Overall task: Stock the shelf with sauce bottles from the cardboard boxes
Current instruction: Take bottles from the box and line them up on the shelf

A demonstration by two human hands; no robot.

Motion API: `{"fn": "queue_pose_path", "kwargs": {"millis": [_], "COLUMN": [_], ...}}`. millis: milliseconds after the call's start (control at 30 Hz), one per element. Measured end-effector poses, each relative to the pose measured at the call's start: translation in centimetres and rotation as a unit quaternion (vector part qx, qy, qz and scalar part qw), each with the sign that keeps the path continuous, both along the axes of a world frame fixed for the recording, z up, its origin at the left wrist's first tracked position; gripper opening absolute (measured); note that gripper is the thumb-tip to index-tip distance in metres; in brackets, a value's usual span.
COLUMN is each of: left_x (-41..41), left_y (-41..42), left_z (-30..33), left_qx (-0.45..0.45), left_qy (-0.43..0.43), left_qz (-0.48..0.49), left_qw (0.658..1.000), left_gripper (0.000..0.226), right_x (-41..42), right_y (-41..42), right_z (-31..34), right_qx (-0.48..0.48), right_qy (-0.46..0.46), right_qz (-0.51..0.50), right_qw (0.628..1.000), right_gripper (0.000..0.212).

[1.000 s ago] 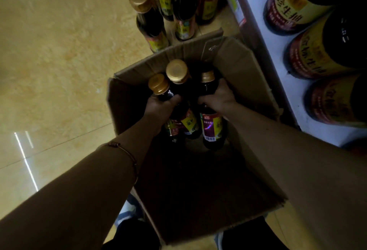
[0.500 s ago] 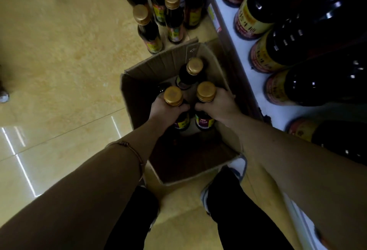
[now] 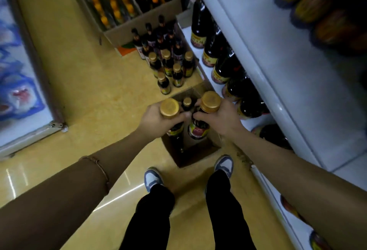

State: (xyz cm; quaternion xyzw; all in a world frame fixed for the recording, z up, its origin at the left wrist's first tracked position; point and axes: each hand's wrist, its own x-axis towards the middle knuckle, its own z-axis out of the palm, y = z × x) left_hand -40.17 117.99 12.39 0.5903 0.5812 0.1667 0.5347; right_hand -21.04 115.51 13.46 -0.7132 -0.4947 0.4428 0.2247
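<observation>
My left hand [image 3: 156, 119] grips the neck of a dark sauce bottle with a gold cap [image 3: 170, 108]. A second gold-capped bottle [image 3: 210, 101] is held the same way by my right hand [image 3: 220, 118]. Both bottles hang upright above the open cardboard box [image 3: 190, 156] on the floor between my feet and the shelf. One more gold-capped bottle [image 3: 187, 102] stands inside the box, between my hands. The white shelf [image 3: 264, 65] runs along the right, with large dark bottles [image 3: 218, 51] on its lower level.
Several small bottles [image 3: 170, 69] stand on the yellow tiled floor beyond the box. A larger cardboard box [image 3: 127, 29] of orange-capped bottles sits farther back. A blue and white cabinet [image 3: 21, 82] borders the left. My shoes [image 3: 153, 178] stand just behind the box.
I have stood up, lifting both bottles out of the box. The box and floor now look farther away, and more of the shelf and aisle shows.
</observation>
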Motion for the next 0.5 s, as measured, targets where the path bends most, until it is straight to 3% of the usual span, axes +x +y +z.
{"fn": "queue_pose_path", "kwargs": {"millis": [100, 200, 333, 500], "left_x": [-0.8, -1.5, -2.3, -2.3], "left_y": [-0.1, 0.8, 2.7, 5.3], "left_z": [7.2, 14.7, 24.9, 35.4], "left_qx": [0.049, 0.11, 0.202, 0.324], "left_qy": [-0.022, -0.04, -0.06, -0.089], "left_qz": [-0.033, -0.058, -0.087, -0.114], "left_qw": [0.998, 0.991, 0.974, 0.935], "left_gripper": [0.024, 0.027, 0.021, 0.053], "right_x": [-0.8, -1.4, -1.8, -2.2], "right_y": [-0.4, -0.2, 0.9, 1.9], "right_z": [7.8, 16.1, 27.0, 38.8], "right_qx": [0.028, 0.076, 0.14, 0.202], "right_qy": [0.016, 0.014, -0.018, -0.036], "right_qz": [-0.018, -0.015, -0.017, -0.036], "right_qw": [0.999, 0.997, 0.99, 0.978], "right_gripper": [0.029, 0.037, 0.022, 0.018]}}
